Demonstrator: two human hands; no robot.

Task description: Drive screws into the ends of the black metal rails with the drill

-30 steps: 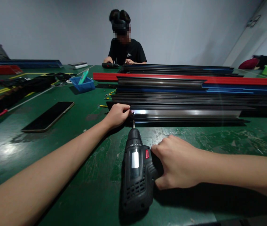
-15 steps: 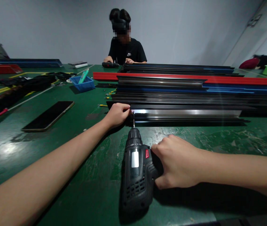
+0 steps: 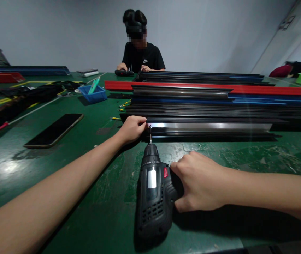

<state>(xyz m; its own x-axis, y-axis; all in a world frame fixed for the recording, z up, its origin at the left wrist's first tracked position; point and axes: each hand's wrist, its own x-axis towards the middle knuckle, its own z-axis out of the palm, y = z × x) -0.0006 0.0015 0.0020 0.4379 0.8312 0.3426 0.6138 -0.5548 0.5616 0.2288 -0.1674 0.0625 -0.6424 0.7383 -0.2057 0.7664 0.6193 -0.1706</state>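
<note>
Drill (image 3: 153, 197) within right grip (image 3: 200, 183), left grip (image 3: 131, 129) on rail (image 3: 211, 126)

Green table (image 3: 60, 165), top pretty scuffed, paint worn pale just in front of rail stack (image 3: 219, 102). Stack = long black, red, blue rails lying flat, running off to right. Shiny front rail (image 3: 211, 126) at stack's near edge, right on tabletop. Dark phone-like slab (image 3: 55, 129) well left of stack. Blue bin (image 3: 93, 94) near stack's far left end. Small yellow bits (image 3: 124, 104) just beside stack's left end. Black bundle (image 3: 34, 93) further left of stack, past bin.
</note>
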